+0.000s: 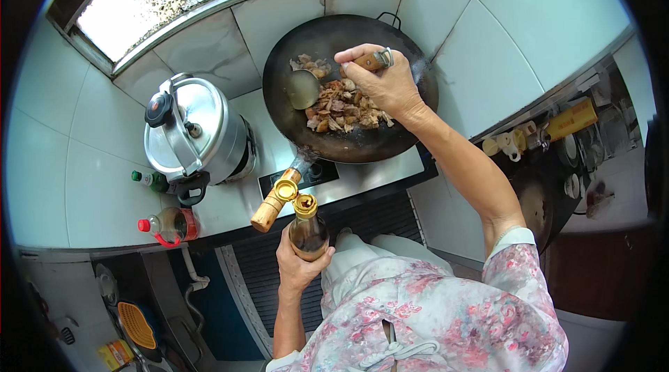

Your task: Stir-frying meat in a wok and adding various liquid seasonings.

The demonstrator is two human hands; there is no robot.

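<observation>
My left hand (291, 268) grips a dark glass bottle (309, 233) with a gold neck; its flip cap (286, 190) hangs open over the wok's wooden handle (267, 211). The bottle is in front of the hob, near the wok's handle. In my right hand (389, 84) is the wooden handle (373, 61) of a metal ladle. The ladle's bowl (303, 90) lies inside the black wok (376, 144), beside browned meat pieces (342, 105). Part of the ladle is hidden by my hand.
A pressure cooker (193, 116) stands left of the wok on the steel hob (366, 171). A green bottle (151, 180) and a red-capped plastic bottle (175, 227) are at the counter's left. Tiled walls (502, 53) close in behind and right. An orange basket (137, 324) sits lower left.
</observation>
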